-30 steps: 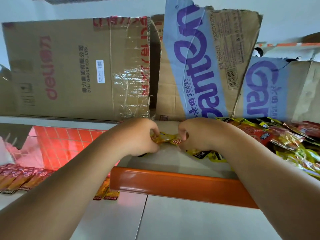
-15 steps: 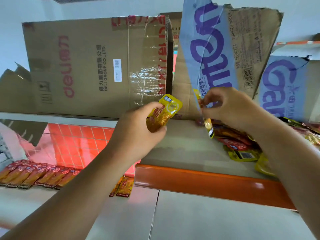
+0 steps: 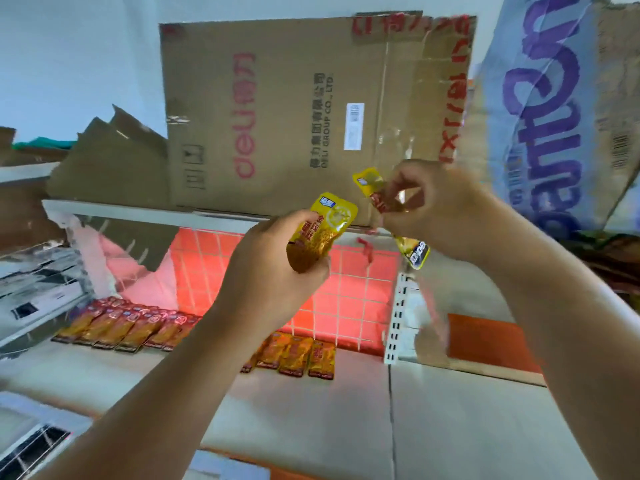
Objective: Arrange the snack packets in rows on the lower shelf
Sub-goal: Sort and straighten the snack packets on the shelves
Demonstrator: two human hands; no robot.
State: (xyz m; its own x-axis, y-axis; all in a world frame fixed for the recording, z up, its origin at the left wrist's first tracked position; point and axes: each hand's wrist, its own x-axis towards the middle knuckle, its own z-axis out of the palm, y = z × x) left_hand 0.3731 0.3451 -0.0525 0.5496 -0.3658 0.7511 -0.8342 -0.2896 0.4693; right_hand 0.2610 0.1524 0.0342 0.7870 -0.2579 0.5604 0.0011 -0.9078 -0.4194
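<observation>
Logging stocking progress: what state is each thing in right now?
left hand: grips single packet, held aloft.
right hand: pinches other packets aloft, count unclear.
shelved packets: lying flat in a row on lower shelf.
deli carton: standing on upper shelf.

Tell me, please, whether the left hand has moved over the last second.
Yes. The left hand, gripping a yellow packet, has shifted left and down against the deli box: from its lower right corner to below its bottom edge.
</observation>
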